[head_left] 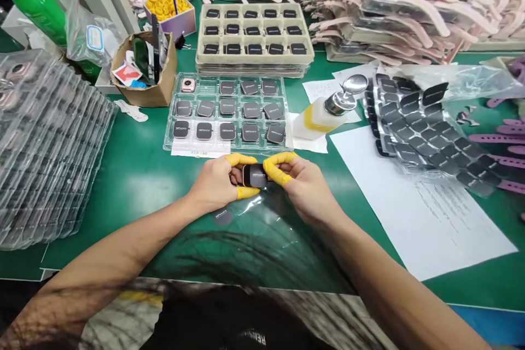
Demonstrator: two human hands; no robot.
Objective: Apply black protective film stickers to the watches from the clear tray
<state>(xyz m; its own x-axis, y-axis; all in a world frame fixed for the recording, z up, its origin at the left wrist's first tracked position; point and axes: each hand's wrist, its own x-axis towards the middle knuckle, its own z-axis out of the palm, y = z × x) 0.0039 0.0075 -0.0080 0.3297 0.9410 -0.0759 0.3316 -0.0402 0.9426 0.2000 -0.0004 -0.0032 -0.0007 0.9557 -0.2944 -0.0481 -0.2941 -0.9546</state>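
Evenly, both hands [248, 176] [283, 170] pinch 1 watch face [255, 175].

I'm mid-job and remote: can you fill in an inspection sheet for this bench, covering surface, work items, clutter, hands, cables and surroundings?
Surface: green table, glossy; clear film near the hands.
Work items: dark-faced device held; clear tray and beige tray hold dark squares.
Clutter: loose label by the left hand; bottle, papers and label sheets to the right; cardboard box to the left.
Hands: left grips the device; right has its fingers at the device's right edge; yellow finger covers on both.
Cables: nothing seen.
Surroundings: stacked trays left, pink straps behind.
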